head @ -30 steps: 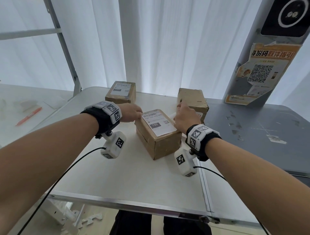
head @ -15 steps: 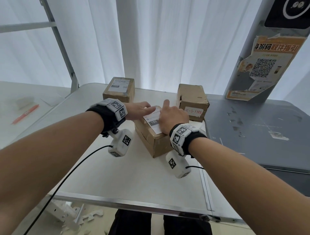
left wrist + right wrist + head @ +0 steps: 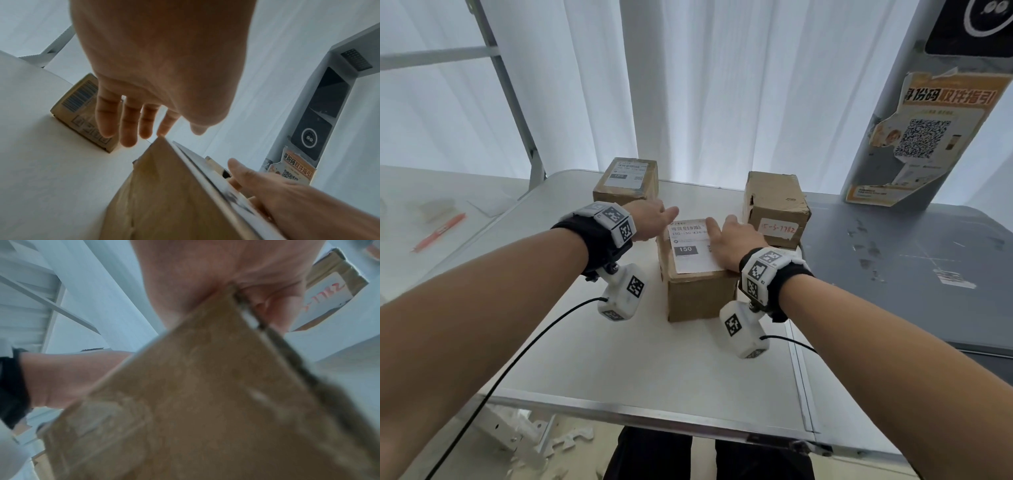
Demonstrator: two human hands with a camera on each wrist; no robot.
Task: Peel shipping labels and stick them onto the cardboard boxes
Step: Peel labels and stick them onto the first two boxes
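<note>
A brown cardboard box [image 3: 700, 298] stands mid-table with a white shipping label [image 3: 688, 248] stuck on its top. My right hand [image 3: 726, 240] lies flat on the label's right side, fingers straight, palm over the box's right edge [image 3: 205, 402]. My left hand [image 3: 654, 217] reaches past the box's far left corner [image 3: 162, 141] with straight, spread fingers [image 3: 127, 126] and holds nothing. At the back left stands a second box [image 3: 628, 197] bearing a printed label [image 3: 626, 173]. A third box [image 3: 774, 202] at the back right has a small white tag with red handwriting [image 3: 779, 229].
The white table [image 3: 619, 359] ends at a metal front edge near me. A grey table [image 3: 911, 267] adjoins it on the right, with a grey kiosk pillar and QR poster [image 3: 928, 137] behind. An orange pen [image 3: 438, 233] lies on the left-hand surface. Curtains hang behind.
The middle box has turned from angled to square with me. My hands left its sides; the right one came to rest on the label, and the left one slid toward the far left corner.
</note>
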